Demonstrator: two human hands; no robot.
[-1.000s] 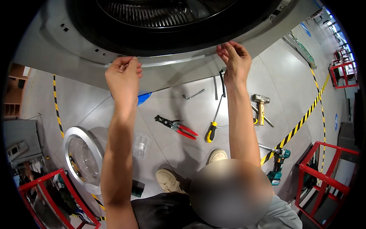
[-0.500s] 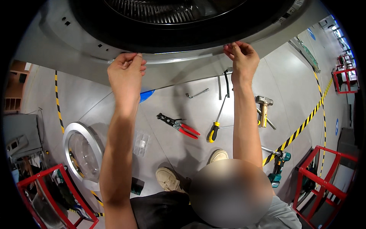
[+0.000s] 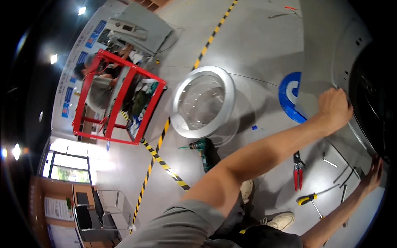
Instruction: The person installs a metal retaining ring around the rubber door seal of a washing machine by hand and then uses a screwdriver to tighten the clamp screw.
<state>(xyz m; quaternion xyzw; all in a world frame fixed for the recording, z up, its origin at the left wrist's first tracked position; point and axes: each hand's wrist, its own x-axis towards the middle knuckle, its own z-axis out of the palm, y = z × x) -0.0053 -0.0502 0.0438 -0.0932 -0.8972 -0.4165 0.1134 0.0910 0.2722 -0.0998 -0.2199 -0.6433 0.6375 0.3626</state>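
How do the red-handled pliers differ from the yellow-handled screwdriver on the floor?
The red-handled pliers have two red grips and short dark jaws; the yellow-handled screwdriver has one yellow-and-black grip and a long thin shaft. The pliers lie upright in the picture, the screwdriver slantwise. Both lie untouched on the grey floor.

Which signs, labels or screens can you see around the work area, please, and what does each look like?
Floor sign: round, blue with white mark, beside the left hand.
Wall posters: row of blue rectangles, far left wall.
Notice sheets: pale rectangles on orange board, lower left.
Monitor: dark screen on the lower-left desk.
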